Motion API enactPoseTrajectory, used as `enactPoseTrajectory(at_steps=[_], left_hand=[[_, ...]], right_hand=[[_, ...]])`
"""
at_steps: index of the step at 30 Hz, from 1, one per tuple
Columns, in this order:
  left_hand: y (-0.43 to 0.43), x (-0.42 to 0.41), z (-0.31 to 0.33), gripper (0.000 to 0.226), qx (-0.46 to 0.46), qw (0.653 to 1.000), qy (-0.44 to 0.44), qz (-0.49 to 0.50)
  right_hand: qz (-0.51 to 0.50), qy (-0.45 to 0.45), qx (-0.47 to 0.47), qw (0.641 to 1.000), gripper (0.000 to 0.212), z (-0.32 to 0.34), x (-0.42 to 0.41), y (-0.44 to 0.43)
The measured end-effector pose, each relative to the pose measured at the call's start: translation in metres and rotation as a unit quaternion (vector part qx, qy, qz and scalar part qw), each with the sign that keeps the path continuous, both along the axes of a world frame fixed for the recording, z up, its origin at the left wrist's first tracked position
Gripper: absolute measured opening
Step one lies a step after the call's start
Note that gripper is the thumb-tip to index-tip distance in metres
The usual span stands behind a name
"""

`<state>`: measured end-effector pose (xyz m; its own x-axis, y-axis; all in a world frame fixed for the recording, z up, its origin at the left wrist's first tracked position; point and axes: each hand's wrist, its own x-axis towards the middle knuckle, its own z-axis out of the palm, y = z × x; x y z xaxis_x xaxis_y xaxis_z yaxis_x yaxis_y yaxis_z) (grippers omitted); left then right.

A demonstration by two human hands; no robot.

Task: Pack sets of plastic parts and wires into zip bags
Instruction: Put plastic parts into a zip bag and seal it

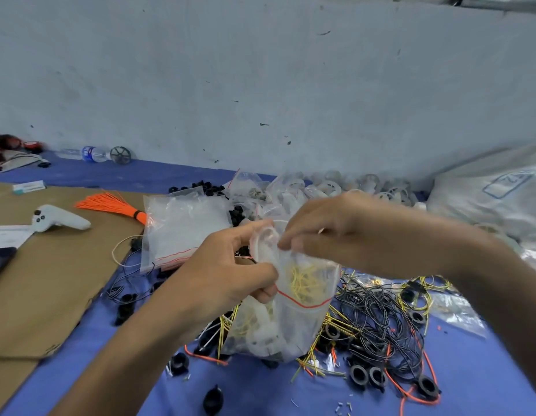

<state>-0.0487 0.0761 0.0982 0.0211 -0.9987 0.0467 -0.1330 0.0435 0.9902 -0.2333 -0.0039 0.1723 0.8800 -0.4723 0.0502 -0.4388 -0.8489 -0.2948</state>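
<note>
**Head view**

1. I am taking the held zip bag (302,325) as the landmark. It is hanging in mid-frame above the blue cloth (260,391), with its mouth upward and its red seal line running across the middle.
2. The left hand (227,274) is gripping the bag's left edge, with the fingers curled round the film just above the seal line.
3. The right hand (329,232) is pinching the top of the bag between thumb and fingertips, directly opposite the left hand.
4. Yellow wires (305,280) are showing through the film below the right hand. Pale plastic parts are lying in the lower half of the bag.
5. The view is blurred at the bag's mouth. The pale loop there may be a plastic part or a fold of film; I cannot tell which.
6. A tangle of black wires (377,313) is lying right of the bag, and black rings (359,375) are lying below and right of it.
7. A stack of empty zip bags (182,232) is lying left of and above the bag. An orange wire bundle (110,205) is lying farther left, on the cardboard (50,280), near a white controller (59,220).
8. A heap of white plastic parts (380,187) is lying behind the bag, against the wall.
</note>
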Motion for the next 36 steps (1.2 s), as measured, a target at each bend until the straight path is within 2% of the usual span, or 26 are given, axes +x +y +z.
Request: enactPoseTrajectory(at_steps=[2,5,8,11,15,17,18,20,22,24,25,27,29,31,33,36], left_hand=[[0.001,-0.002,-0.001,0.074,0.006,1.000,-0.023,0.013],[0.004,-0.004,0.002,0.079,-0.005,0.999,-0.043,0.022],[0.009,-0.004,0.004,0.071,-0.016,0.998,-0.061,0.013],[0.011,-0.004,0.002,0.047,-0.024,0.994,-0.107,0.001],[0.015,0.010,-0.003,0.024,-0.107,0.966,-0.231,0.056],[0.020,0.020,-0.002,0.012,-0.119,0.940,-0.321,0.009],[0.022,0.025,-0.003,0.013,-0.123,0.923,-0.364,-0.013],[0.021,0.032,-0.002,0.007,-0.149,0.898,-0.413,-0.024],[0.019,0.034,-0.001,0.009,-0.187,0.889,-0.418,-0.013],[0.017,0.037,-0.002,0.011,-0.207,0.893,-0.399,0.005],[0.016,0.038,-0.003,0.007,-0.212,0.897,-0.388,0.015],[0.013,0.039,-0.006,0.001,-0.211,0.909,-0.359,0.028],[0.009,0.040,-0.012,0.004,-0.200,0.924,-0.324,0.040],[0.005,0.041,-0.016,0.004,-0.197,0.931,-0.301,0.057],[0.003,0.041,-0.019,0.008,-0.206,0.929,-0.298,0.077],[0.002,0.042,-0.020,0.013,-0.223,0.920,-0.308,0.101]], right_hand=[[0.027,0.117,-0.041,0.992,0.033,-0.010,0.014,0.003],[0.039,0.240,-0.068,0.968,0.029,-0.029,0.035,0.006],[0.050,0.347,-0.079,0.933,0.027,-0.053,0.051,0.003],[0.022,0.374,-0.056,0.926,0.029,-0.058,0.061,-0.001],[0.016,0.317,-0.053,0.947,0.029,-0.042,0.054,-0.010],[0.013,0.301,-0.040,0.953,0.035,-0.037,0.048,-0.014],[0.010,0.295,-0.035,0.955,0.037,-0.035,0.046,-0.015],[0.008,0.291,-0.030,0.956,0.039,-0.033,0.042,-0.019],[0.006,0.277,-0.030,0.960,0.037,-0.030,0.037,-0.021],[-0.010,0.222,-0.038,0.974,0.029,-0.026,0.029,-0.024],[-0.026,0.172,-0.033,0.984,0.028,-0.023,0.023,-0.025],[-0.046,0.009,-0.005,0.999,0.037,-0.020,0.007,-0.027],[-0.043,-0.116,-0.003,0.992,0.041,-0.025,-0.011,-0.026],[-0.071,-0.095,-0.022,0.993,0.041,-0.037,-0.026,-0.024],[-0.076,-0.058,0.008,0.995,0.036,-0.053,-0.035,-0.023],[-0.118,-0.114,0.058,0.985,0.036,-0.066,-0.042,-0.025]])
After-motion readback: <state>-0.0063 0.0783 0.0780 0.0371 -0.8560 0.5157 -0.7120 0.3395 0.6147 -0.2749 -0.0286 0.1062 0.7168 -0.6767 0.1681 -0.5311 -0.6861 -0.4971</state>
